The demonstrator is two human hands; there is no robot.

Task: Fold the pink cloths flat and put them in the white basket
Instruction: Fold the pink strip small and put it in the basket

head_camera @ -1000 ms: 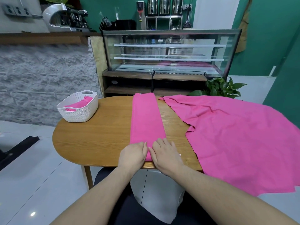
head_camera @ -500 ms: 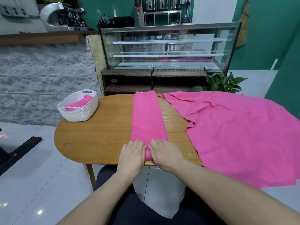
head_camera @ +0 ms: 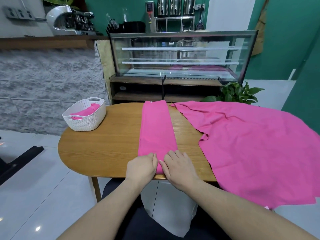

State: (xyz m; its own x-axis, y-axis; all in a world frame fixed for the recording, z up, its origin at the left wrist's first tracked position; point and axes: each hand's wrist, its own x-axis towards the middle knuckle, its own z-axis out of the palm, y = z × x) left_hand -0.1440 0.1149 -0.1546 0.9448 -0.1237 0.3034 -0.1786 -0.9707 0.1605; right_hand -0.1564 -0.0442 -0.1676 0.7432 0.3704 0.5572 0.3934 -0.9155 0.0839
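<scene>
A pink cloth folded into a long narrow strip (head_camera: 156,129) lies lengthwise across the middle of the wooden table (head_camera: 107,146). My left hand (head_camera: 141,166) and my right hand (head_camera: 180,168) rest side by side on its near end at the table's front edge, fingers fairly straight and pressing down. Between them shows a thin stripe of cloth. A large unfolded pink cloth (head_camera: 256,148) is spread over the right part of the table and hangs over its edge. The white basket (head_camera: 84,121) stands at the back left with a folded pink cloth (head_camera: 86,111) inside.
Behind the table stands a glass display case (head_camera: 180,56) on wooden shelves, with a green plant (head_camera: 237,93) to its right. A grey stone wall is at the left. White floor tiles surround the table.
My hands stay on the strip's near end and have parted slightly. The cloths and basket have not moved.
</scene>
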